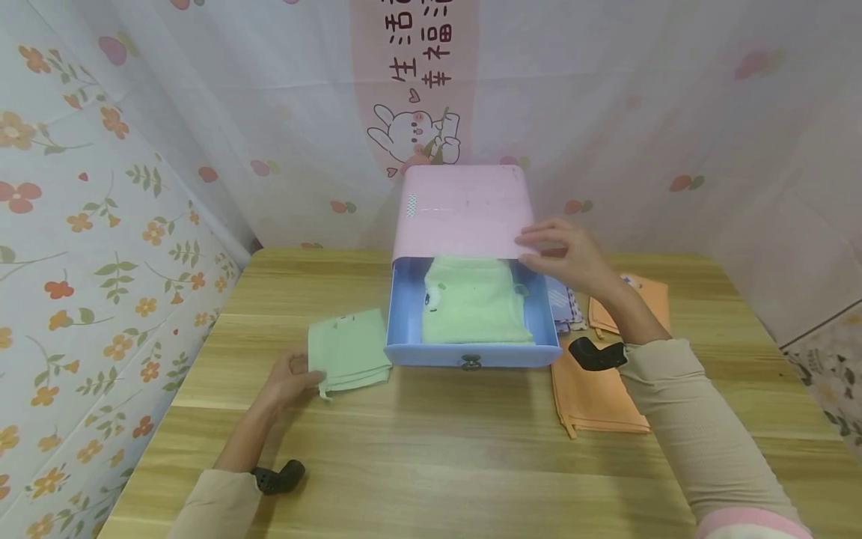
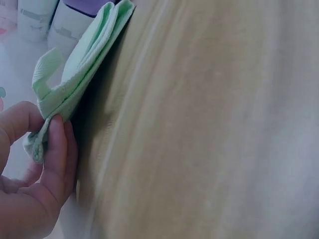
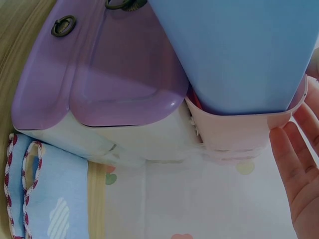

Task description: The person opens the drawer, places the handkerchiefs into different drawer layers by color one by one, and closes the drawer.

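A small chest of drawers has a pink top (image 1: 465, 209) and a blue drawer (image 1: 471, 355) pulled out toward me. Inside that drawer lies a folded light green towel (image 1: 474, 303) with a small face on it. My right hand (image 1: 566, 251) touches the right edge of the pink top; in the right wrist view its fingers (image 3: 294, 149) lie fairly straight against the pink casing. To the left of the drawer, another folded green towel (image 1: 350, 348) lies on the table. My left hand (image 2: 37, 174) pinches its near-left corner between thumb and fingers, beside a small hanging loop.
Purple drawers (image 3: 129, 64) with ring pulls sit below the blue one, shut. Right of the chest are folded orange towels (image 1: 599, 397) and a blue towel (image 3: 60, 194) with braided trim. A printed curtain (image 1: 296, 112) hangs behind the wooden table (image 1: 438, 464).
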{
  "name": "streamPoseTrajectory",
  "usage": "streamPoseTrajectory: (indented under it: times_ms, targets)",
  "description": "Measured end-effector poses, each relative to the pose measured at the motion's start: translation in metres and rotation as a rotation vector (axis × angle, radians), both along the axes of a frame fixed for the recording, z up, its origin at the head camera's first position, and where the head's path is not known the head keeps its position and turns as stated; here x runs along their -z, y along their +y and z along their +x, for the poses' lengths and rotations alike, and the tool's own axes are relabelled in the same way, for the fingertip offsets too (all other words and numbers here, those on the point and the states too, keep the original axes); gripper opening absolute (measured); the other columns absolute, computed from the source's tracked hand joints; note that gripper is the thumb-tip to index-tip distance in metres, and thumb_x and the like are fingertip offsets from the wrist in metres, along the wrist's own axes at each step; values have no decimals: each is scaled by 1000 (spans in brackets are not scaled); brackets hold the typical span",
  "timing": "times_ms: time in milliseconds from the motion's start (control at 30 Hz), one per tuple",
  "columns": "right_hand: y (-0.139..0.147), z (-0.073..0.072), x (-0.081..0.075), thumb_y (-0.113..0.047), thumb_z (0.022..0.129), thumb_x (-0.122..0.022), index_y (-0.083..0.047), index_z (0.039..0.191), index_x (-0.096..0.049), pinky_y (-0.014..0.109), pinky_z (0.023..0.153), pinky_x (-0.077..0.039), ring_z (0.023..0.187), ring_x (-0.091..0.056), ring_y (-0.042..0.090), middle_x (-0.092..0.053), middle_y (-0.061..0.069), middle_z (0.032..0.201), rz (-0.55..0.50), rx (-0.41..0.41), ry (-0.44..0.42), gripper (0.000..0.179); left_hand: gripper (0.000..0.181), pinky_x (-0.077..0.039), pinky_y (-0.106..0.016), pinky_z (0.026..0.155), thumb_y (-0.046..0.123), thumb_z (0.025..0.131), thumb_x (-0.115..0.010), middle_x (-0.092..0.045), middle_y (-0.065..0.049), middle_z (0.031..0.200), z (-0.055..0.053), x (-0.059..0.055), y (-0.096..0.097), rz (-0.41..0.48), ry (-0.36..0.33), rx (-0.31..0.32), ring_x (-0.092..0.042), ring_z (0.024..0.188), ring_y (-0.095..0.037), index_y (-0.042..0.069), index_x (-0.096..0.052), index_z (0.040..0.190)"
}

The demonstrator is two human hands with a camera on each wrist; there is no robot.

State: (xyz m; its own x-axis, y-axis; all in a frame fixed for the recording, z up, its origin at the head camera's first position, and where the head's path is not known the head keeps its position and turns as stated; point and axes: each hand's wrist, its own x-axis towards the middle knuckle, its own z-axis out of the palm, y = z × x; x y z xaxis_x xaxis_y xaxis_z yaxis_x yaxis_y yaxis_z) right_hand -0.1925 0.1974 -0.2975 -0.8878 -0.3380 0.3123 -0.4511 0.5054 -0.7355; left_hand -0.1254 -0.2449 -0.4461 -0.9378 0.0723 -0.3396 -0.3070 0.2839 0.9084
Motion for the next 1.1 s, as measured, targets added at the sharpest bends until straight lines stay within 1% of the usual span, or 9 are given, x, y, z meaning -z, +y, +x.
streamPoseTrajectory:
  times_ms: [133, 233, 400, 533, 633, 767, 833, 900, 1100]
  targets:
    - [1, -1, 1, -6, 79, -65, 3, 107, -61, 36, 85, -47, 105, -47, 23, -53, 12, 112, -3, -7, 9, 30, 62, -51, -28, 73, 1, 82, -58, -44, -35, 115, 5, 0, 1, 21, -8, -17, -59, 86, -22, -8, -19, 129]
    - [1, 0, 0, -6, 79, -65, 3, 107, -61, 34, 84, -47, 105, -47, 24, -53, 12, 112, -4, -8, 11, 30, 67, -52, -30, 73, 1, 82, -58, -42, -36, 118, 9, -1, 2, 35, -16, -7, -59, 87, -23, -8, -14, 133]
    - [1, -1, 1, -4, 78, -66, 3, 107, -61, 36, 85, -47, 106, -46, 24, -52, 13, 112, -7, -5, 7, 30, 66, -48, -33, 82, 6, 85, -54, -41, -31, 124, 11, -1, 2, 49, -41, 53, -55, 99, -25, -11, -14, 135]
    - [1, -1, 2, -4, 78, -66, 3, 107, -61, 38, 85, -47, 106, -46, 24, -53, 12, 112, -3, -4, 15, 30, 62, -42, -34, 92, 10, 87, -49, -38, -29, 128, 12, -2, 3, 78, -86, 63, -47, 110, -28, -14, -15, 134]
    - [1, -2, 2, -6, 79, -65, 3, 107, -61, 36, 84, -47, 105, -47, 22, -53, 11, 111, -2, -8, 20, 29, 59, -41, -30, 92, 12, 89, -46, -37, -26, 127, 10, -1, 3, 163, -131, 54, -45, 110, -25, -14, -16, 133]
    - [2, -2, 3, -6, 79, -65, 2, 107, -62, 35, 84, -47, 105, -47, 21, -53, 11, 110, -9, -6, 14, 29, 56, -44, -24, 86, 19, 92, -45, -45, -13, 116, 7, 0, 5, 300, -183, 32, -49, 100, -14, -14, -22, 131]
    - [2, -2, 3, -6, 79, -65, 2, 107, -62, 35, 85, -47, 105, -47, 21, -53, 10, 110, -11, -5, 12, 29, 57, -45, -25, 85, 24, 93, -45, -49, -8, 109, 4, 0, 6, 325, -189, 31, -52, 95, -12, -14, -24, 130]
    - [2, -2, 2, -6, 79, -66, 2, 107, -61, 36, 84, -47, 105, -47, 21, -53, 11, 111, -13, -6, 11, 30, 60, -47, -27, 84, 28, 93, -45, -52, -7, 105, 2, 1, 6, 301, -178, 40, -55, 92, -12, -14, -23, 131]
    - [2, -2, 3, -7, 79, -65, 2, 107, -61, 39, 84, -47, 105, -47, 22, -53, 11, 111, -9, -6, 9, 30, 70, -49, -30, 81, 35, 92, -45, -53, -13, 107, -3, 3, 5, 206, -123, 76, -58, 88, -16, -11, -14, 135]
